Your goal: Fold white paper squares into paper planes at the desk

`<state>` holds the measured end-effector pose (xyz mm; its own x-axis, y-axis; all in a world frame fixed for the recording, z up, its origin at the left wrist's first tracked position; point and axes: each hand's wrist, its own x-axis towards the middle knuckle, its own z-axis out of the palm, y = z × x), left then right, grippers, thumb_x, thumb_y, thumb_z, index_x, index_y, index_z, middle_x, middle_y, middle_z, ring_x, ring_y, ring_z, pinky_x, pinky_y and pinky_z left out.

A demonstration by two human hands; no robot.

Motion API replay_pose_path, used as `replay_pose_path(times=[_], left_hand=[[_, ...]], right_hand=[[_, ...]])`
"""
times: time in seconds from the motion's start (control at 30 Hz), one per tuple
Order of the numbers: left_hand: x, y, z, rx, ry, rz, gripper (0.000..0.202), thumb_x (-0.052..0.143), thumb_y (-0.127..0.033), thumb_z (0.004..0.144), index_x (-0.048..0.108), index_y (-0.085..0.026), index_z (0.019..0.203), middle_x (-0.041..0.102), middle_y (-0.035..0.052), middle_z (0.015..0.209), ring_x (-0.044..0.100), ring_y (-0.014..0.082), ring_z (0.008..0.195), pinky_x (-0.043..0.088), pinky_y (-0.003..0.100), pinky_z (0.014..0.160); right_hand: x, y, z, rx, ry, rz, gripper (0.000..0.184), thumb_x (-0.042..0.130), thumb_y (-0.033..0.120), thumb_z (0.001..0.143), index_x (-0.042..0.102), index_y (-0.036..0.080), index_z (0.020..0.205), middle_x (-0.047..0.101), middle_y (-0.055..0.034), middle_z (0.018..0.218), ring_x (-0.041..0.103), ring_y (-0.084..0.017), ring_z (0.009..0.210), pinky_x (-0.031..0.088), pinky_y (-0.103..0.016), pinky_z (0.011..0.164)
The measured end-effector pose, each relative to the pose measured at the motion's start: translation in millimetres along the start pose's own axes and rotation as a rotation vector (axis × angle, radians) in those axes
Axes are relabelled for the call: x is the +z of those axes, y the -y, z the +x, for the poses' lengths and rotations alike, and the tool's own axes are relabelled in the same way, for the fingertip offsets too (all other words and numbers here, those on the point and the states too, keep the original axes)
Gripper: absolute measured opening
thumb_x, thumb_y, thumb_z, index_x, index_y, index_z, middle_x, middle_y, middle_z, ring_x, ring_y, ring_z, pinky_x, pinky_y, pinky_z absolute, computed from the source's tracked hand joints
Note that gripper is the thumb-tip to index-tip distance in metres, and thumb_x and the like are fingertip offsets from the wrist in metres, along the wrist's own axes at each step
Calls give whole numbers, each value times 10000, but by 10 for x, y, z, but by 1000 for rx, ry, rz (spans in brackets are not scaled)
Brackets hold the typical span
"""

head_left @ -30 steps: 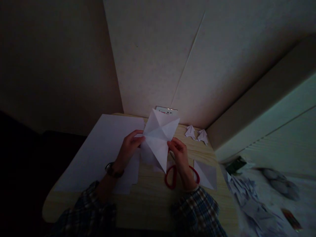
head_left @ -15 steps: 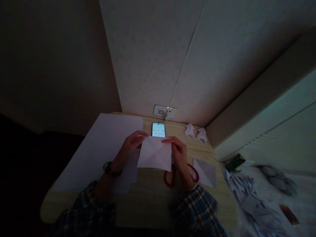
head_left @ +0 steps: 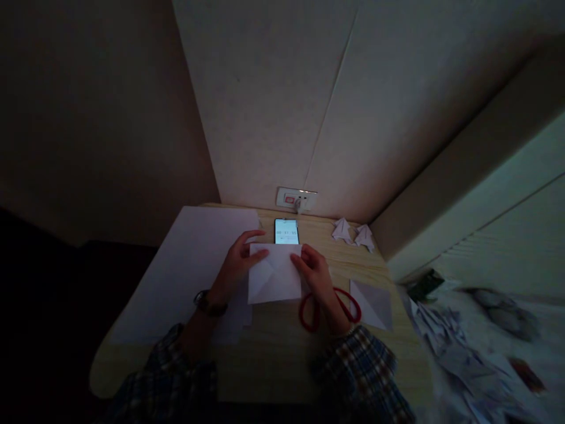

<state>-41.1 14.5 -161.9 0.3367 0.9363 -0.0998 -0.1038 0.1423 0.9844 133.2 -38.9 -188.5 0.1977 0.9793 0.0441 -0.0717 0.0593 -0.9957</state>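
Note:
A square sheet of white paper [head_left: 274,277] with diagonal creases is held up between my hands, over the table. My left hand [head_left: 238,259] pinches its upper left corner, thumb on the near face. At the upper right corner my right hand [head_left: 314,268] grips it the same way. Red-handled scissors [head_left: 309,318] lie under my right wrist, their blades hidden. Just beyond the paper's top edge, a lit phone [head_left: 286,231] shows a timer, its lower end covered by the sheet.
Large white sheets [head_left: 176,282] cover the table's left side. Two folded paper figures [head_left: 341,230] sit at the back right, and a creased paper square [head_left: 373,303] lies nearer. A wall socket [head_left: 296,199] holds a plug. Many folded papers [head_left: 441,330] lie right of the table.
Both thumbs have come down onto the near face of the paper. Its visible area looks a little narrower, and the view has shifted slightly.

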Motion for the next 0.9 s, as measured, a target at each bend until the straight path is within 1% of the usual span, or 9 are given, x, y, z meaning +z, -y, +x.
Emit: replay_pose_path(times=[0.07,0.17,0.27,0.33,0.43,0.53,0.63,0.77,0.9], left_hand=[[25,3,-9,-28,31,1,525,774,-294,602,581,-193,1081,653,-22,740,612,153,631,462,223,535],[64,28,-10,-34,80,0,542,805,-268,551,611,-187,1051,676,14,881,634,181,748,484,243,604],[82,48,1,-31,93,-2,571,811,-252,531,613,-186,1063,677,32,955,636,197,817,489,256,645],[79,48,9,-39,76,-6,601,814,-237,509,603,-179,1069,676,35,942,635,203,818,493,265,652],[70,40,10,-63,63,-13,675,813,-228,501,565,-170,1125,675,36,930,635,205,808,499,280,663],[72,52,2,-71,69,-13,714,813,-229,507,536,-160,1162,670,40,951,629,202,829,500,283,682],[85,87,-2,-60,76,3,695,814,-223,513,542,-152,1148,666,35,939,623,197,838,497,282,701],[98,121,8,-45,54,4,661,809,-255,528,549,-154,1128,672,33,924,627,200,808,499,297,688],[96,103,15,-9,1,11,628,804,-278,530,554,-148,1092,672,34,913,628,203,796,500,298,677]], right_hand=[[0,0,3,-4,-34,-6,269,711,458,705,609,212,733,624,6,642,552,-140,560,399,-237,476],[-6,3,-8,0,-81,1,270,695,454,718,626,205,798,654,15,659,550,-122,533,391,-215,460],[-3,-1,-28,-20,-106,-27,270,674,456,746,637,205,836,671,11,675,539,-115,524,378,-206,452],[6,-6,-41,-38,-121,-46,271,663,465,758,640,206,834,668,10,668,536,-118,522,375,-209,451],[22,-6,-60,-82,-156,-107,262,648,466,777,645,210,833,652,12,637,538,-125,522,371,-218,457],[31,8,-82,-161,-205,-204,242,615,447,813,648,217,878,683,-11,707,602,-155,618,414,-241,524],[37,34,-103,-224,-236,-260,216,593,424,834,639,217,874,694,-30,758,628,-179,677,445,-275,588],[45,61,-116,-219,-221,-259,202,565,417,852,622,226,882,674,-40,764,619,-190,681,450,-294,598],[46,63,-120,-180,-205,-233,254,542,444,859,592,245,1009,640,-16,749,585,-167,656,418,-264,544]])
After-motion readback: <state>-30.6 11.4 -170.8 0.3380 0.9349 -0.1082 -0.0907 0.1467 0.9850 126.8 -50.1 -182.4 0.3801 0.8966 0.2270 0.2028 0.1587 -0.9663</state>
